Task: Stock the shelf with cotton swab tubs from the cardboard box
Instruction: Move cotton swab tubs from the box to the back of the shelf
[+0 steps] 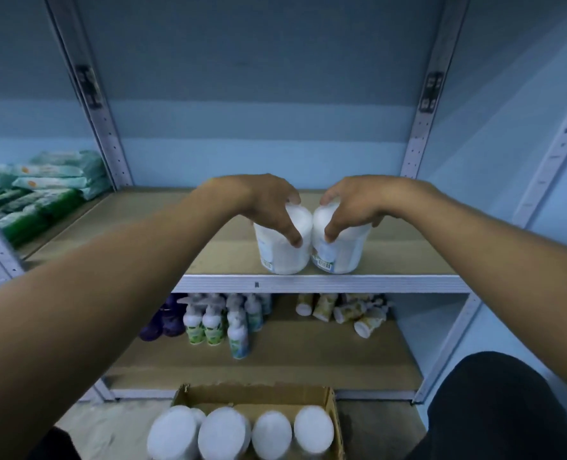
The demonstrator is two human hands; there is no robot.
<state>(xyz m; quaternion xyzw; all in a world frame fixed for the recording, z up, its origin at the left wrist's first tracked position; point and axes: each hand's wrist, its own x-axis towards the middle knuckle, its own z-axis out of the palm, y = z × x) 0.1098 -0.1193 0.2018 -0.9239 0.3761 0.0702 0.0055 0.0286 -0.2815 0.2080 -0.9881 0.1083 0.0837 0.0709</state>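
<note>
Nearest, on the floor, the cardboard box (322, 398) holds more white tubs, round lids up; above it a lower board carries pump bottles (214, 322); farther up, two cotton swab tubs stand touching at the front edge of the shelf (408, 260). The left hand (269, 207) clasps the left tub (283, 245) from above, the right hand (350, 207) the right tub (340, 250); smooth, stiff plastic cylinders, probably light, best gripped round the lid.

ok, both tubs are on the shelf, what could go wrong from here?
1. Both tubs, left tub and right tub, stand near the shelf's front edge; a careless release by the left hand or right hand could tip one off.
2. They touch, so nudging one may shift the other.
</note>
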